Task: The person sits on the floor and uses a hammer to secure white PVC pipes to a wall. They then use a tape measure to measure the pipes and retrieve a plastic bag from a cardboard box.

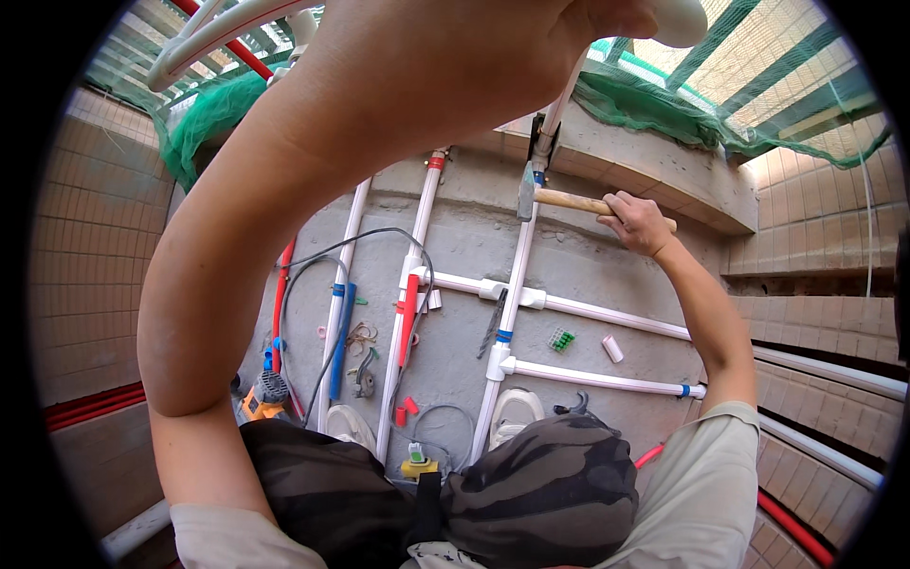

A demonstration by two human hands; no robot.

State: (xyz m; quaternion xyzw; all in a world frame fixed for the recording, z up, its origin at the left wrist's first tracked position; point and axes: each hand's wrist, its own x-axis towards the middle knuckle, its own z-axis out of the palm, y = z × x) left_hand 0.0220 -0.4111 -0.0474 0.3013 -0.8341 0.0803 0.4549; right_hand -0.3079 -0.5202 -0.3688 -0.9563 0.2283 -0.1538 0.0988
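At the top of the head view, my left hand (607,24) grips a white plastic fitting (682,21) above an upright white pipe (517,270); its fingers are partly hidden. My right hand (633,223) is closed on the wooden handle of a hammer (569,197). The grey hammer head is beside that pipe, just below a dark bracket (535,137), near a blue band. Lower down, white tee fittings (502,365) join horizontal pipes (607,375) to the upright one.
A grey concrete floor (588,275) holds more white pipes, red and blue tubes (343,341), cables, green clips (559,339), pipe offcuts and an orange power tool (261,403). My shoes (517,412) are among them. Tiled walls (85,247) and green netting (213,128) surround the space.
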